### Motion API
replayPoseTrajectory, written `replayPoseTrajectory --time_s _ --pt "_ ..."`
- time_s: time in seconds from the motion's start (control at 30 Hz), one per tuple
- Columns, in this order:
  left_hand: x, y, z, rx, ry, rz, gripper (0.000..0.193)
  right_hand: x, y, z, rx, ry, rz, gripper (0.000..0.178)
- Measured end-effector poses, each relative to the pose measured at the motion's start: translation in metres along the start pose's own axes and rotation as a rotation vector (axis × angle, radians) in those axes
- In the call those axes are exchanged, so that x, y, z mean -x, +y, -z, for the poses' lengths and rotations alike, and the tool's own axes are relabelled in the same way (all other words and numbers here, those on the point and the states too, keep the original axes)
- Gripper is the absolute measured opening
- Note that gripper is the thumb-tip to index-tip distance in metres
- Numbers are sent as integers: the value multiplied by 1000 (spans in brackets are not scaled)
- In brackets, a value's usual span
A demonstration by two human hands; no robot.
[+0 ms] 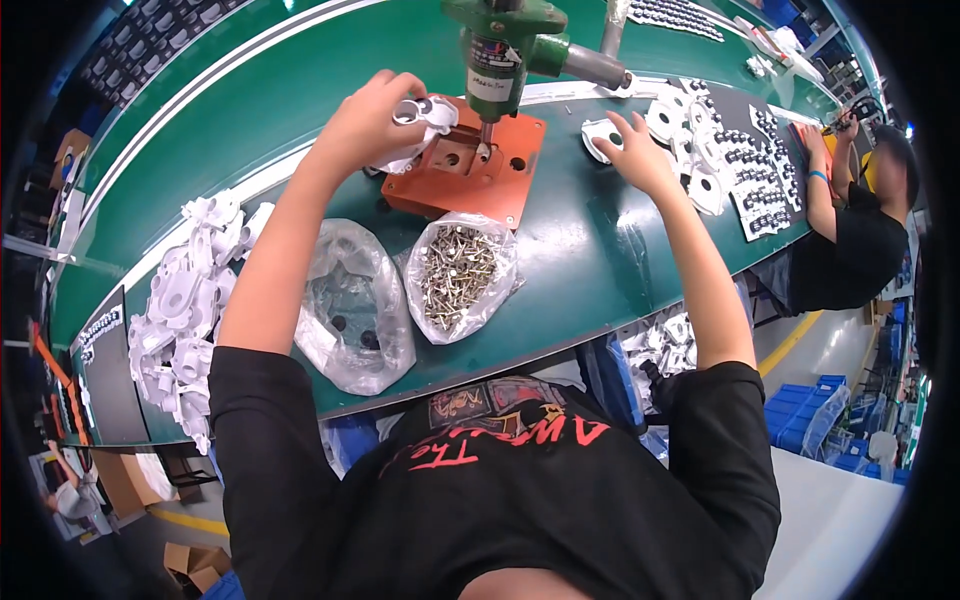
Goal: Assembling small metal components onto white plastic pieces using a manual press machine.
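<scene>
My left hand point(365, 120) grips a white plastic part point(425, 118) and holds it on the orange jig plate point(500, 185), just left of the tip of the green hanging screwdriver point(500, 55). My right hand point(635, 150) rests on another white plastic part point(598, 138) lying on the green bench to the right of the jig. Its fingers are spread over the part.
An open clear bag of metal screws point(458, 275) and a nearly empty clear bag point(350, 310) lie near me. A heap of white parts point(185, 300) sits at the left, finished parts point(720, 150) at the right. A person in black point(850, 240) works at the far right.
</scene>
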State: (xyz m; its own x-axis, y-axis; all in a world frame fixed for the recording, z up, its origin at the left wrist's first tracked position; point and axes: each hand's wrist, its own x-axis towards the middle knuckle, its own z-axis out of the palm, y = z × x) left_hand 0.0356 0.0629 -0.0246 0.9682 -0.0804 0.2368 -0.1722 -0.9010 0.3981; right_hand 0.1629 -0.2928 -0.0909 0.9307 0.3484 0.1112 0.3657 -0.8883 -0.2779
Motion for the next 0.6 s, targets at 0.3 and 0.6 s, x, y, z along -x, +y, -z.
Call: replayPoseTrajectory --time_s 0.3,0.6 --pt "-8 -117 -5 242 352 594 62 0 -27 1 256 -115 -47 62" --pt "115 -129 68 -62 -105 554 50 62 -26 26 -550 -260 -118 43"
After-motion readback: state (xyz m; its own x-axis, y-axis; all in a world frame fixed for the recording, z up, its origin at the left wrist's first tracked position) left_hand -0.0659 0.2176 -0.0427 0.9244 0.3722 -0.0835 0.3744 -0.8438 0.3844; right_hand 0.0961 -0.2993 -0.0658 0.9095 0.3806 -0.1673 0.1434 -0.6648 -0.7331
